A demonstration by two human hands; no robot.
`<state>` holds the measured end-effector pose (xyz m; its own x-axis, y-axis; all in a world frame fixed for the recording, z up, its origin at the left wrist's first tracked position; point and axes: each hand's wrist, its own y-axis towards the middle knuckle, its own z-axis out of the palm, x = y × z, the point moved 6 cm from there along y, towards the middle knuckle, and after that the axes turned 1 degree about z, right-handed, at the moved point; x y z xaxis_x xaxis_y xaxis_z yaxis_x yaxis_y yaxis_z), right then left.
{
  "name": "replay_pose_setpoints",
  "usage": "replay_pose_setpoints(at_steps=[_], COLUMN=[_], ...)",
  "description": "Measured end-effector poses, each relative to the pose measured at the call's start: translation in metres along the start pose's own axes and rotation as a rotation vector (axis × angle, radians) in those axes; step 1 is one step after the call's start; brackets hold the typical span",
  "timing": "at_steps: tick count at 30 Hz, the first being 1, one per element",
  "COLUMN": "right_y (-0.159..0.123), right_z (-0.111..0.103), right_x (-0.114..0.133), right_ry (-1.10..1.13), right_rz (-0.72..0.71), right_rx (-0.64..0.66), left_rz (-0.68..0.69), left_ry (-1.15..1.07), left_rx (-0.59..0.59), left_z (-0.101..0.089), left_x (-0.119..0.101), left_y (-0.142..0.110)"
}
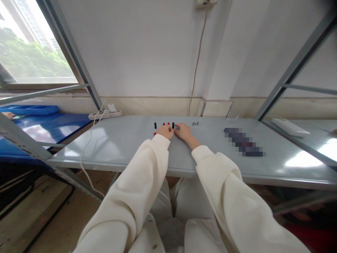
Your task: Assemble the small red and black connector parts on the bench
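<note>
**Item 1:** left hand (165, 131), cuff of a cream sleeve (160, 142) at the wrist. It rests palm down on the surface (123, 144), a pale grey metal-topped bench, with the fingers curved forward, just behind a row of small pieces. Whether it grasps anything cannot be told (the fingertips are hidden from above).

**Item 2:** right hand (184, 130), in a matching sleeve, lying just beside the left hand. Its fingers (179, 127) reach to a small grey piece (177, 128), touching it or very nearly so. It looks loosely curled, but a grasp cannot be confirmed.

**Item 3:** two upright black cylinders (155, 125), (173, 125), standing near the far side of the hands, with small red pieces (165, 123) between them. Another red piece (154, 133) sits at the outer edge of the left hand.

**Item 4:** a small cluster of grey metal pieces (195, 123), further right, apart from the hands (too small to identify).

**Surroundings:** a pixelated dark strip (243, 141) lies on the surface to the right (unreadable). A white power strip (105, 114) sits at the back left corner, its white cable (88, 147) trailing over the edge. To the far left, another person's hand (7, 115) shows beside a blue tray (30, 110).
</note>
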<state>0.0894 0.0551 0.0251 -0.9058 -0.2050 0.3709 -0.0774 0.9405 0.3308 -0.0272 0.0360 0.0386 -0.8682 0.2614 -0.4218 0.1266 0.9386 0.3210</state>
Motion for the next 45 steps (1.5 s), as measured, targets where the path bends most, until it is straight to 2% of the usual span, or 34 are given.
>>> replay_pose_setpoints(at_steps=[13,19,21,25,30,34,37,40,43,45], right_y=[0.009,0.007,0.003,-0.008,-0.018,-0.017,-0.014,-0.009,-0.005,-0.005], right_z=[0.008,-0.003,-0.012,-0.031,-0.041,-0.042,-0.045,-0.044,-0.034,-0.026], right_x=[0.001,0.003,0.006,0.019,0.027,0.026,0.022,0.011,0.002,0.001], right_ry=[-0.003,0.005,0.004,-0.022,-0.073,-0.029,0.096,0.27,0.452,0.534], right_rz=[0.031,0.042,0.009,-0.156,-0.239,-0.256,-0.222,-0.09,0.067,0.112], right_rx=[0.005,-0.014,-0.033,-0.085,-0.085,-0.084,-0.157,-0.208,-0.103,0.002], left_rz=[-0.005,-0.009,-0.005,0.053,0.226,0.208,0.162,0.137,0.16,0.176], left_ry=[0.013,-0.01,-0.066,-0.204,-0.228,-0.229,-0.273,-0.332,-0.392,-0.417], left_rx=[-0.001,-0.036,-0.104,-0.24,-0.218,-0.219,-0.229,-0.239,-0.251,-0.253], left_z=[-0.005,-0.007,-0.012,-0.021,-0.018,-0.017,-0.019,-0.019,-0.018,-0.018], left_x=[-0.004,-0.005,-0.006,-0.009,-0.015,-0.012,-0.01,-0.008,-0.007,-0.008], left_y=[-0.002,-0.002,-0.003,-0.006,-0.004,-0.001,0.0,0.0,0.0,0.0])
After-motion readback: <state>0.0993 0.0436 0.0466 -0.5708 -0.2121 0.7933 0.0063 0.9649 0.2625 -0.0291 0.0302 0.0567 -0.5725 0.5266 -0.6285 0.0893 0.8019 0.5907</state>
